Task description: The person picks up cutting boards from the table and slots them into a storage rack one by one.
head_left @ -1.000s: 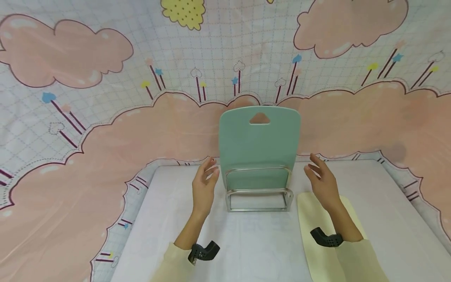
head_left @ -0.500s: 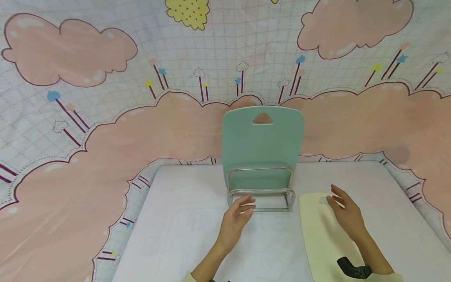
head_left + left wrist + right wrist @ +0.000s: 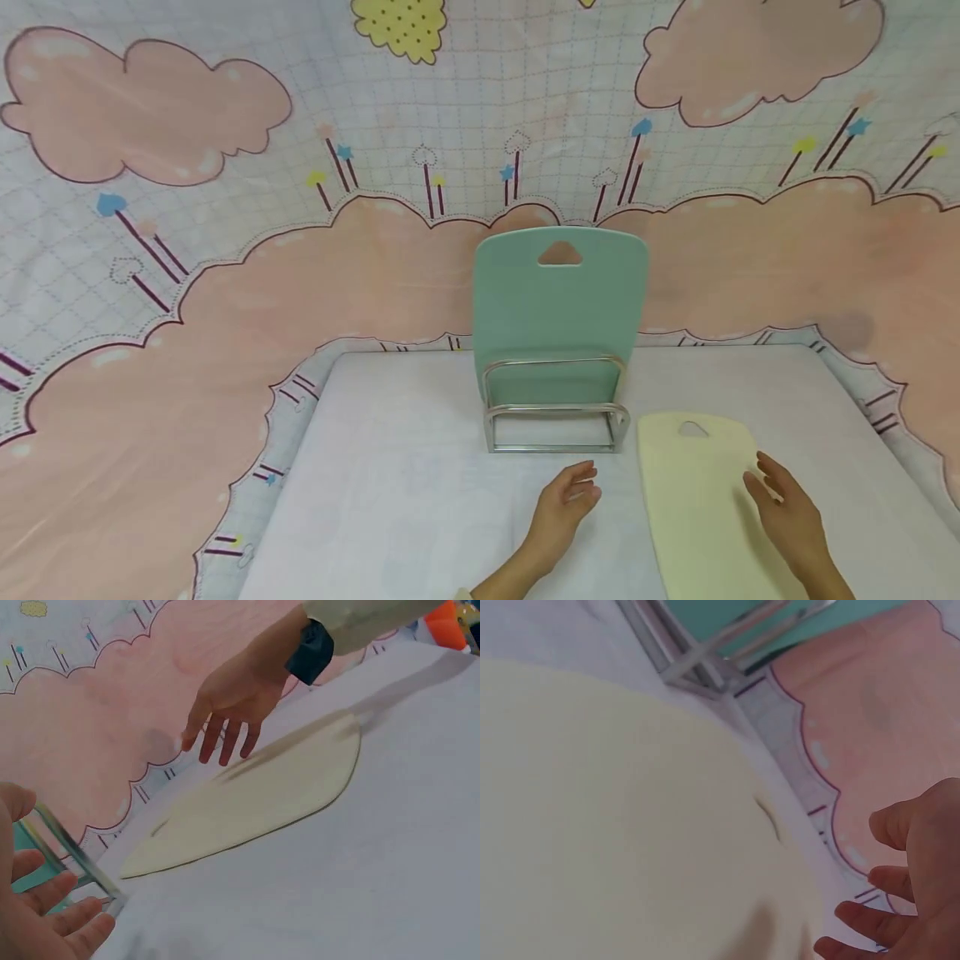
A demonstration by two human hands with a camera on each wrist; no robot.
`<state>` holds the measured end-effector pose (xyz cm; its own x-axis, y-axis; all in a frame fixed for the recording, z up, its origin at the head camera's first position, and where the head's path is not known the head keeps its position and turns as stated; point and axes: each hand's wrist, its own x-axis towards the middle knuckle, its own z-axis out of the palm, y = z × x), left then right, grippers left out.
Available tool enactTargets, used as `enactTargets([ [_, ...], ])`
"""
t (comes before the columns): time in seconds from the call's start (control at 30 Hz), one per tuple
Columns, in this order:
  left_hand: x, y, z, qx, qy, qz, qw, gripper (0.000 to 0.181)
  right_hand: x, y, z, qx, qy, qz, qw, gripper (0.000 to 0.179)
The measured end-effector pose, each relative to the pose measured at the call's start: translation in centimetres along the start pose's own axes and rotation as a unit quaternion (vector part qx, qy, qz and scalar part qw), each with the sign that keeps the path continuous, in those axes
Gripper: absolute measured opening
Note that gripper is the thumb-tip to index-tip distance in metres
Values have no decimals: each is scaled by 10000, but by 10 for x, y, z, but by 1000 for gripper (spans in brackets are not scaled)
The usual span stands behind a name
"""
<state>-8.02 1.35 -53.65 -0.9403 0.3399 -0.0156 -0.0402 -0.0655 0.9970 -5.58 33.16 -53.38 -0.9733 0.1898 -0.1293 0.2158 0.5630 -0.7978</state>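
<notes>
A pale yellow cutting board (image 3: 693,500) lies flat on the white table, its handle hole at the far end. My right hand (image 3: 791,521) hovers over the board's right edge, fingers relaxed and holding nothing. Left of the board, my left hand (image 3: 558,517) is over the table, fingers loosely bent with nothing in them. The left wrist view shows the right hand (image 3: 236,697) above the board (image 3: 262,802), its shadow falling on it. A green cutting board (image 3: 558,308) stands upright in a metal rack (image 3: 555,409) beyond the hands.
The white table (image 3: 390,500) reaches back to a patterned cloth backdrop (image 3: 360,275) with pink clouds. The rack stands just left of the yellow board's far end. An orange object (image 3: 442,626) shows at the upper right corner of the left wrist view.
Both hands have come back from beside the upright green board. The left hand has moved right and nearer; the right hand has moved nearer and outward to the yellow board's right edge.
</notes>
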Motion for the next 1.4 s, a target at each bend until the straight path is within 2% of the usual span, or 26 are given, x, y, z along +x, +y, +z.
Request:
enactTargets([
  [0.2,2,-14,18,-119,256,-278,9992,43,-2,6,-9,130,-110,355,9992,74],
  [0.43,10,-22,31,-198,202,-452,9986,48,-5,15,-14,181,-56,578,9981,75],
  [0.63,18,-28,39,-585,224,-571,9964,54,0,21,-17,354,-331,592,9971,78],
  [0.77,25,-28,46,-928,296,-627,9933,58,2,25,-18,306,-353,559,9973,77],
  [0.93,32,-26,56,-930,229,-859,9917,54,4,27,-17,310,-297,575,9974,75],
  [1.07,33,-23,65,-1093,195,-1046,9883,56,5,25,-17,349,-165,530,9978,73],
  [1.27,32,-20,78,-1403,729,-1214,9799,55,7,23,-19,328,-303,572,9974,74],
  [1.4,33,-21,84,-1531,1001,-1323,9742,58,7,22,-22,494,-372,730,9954,75],
])
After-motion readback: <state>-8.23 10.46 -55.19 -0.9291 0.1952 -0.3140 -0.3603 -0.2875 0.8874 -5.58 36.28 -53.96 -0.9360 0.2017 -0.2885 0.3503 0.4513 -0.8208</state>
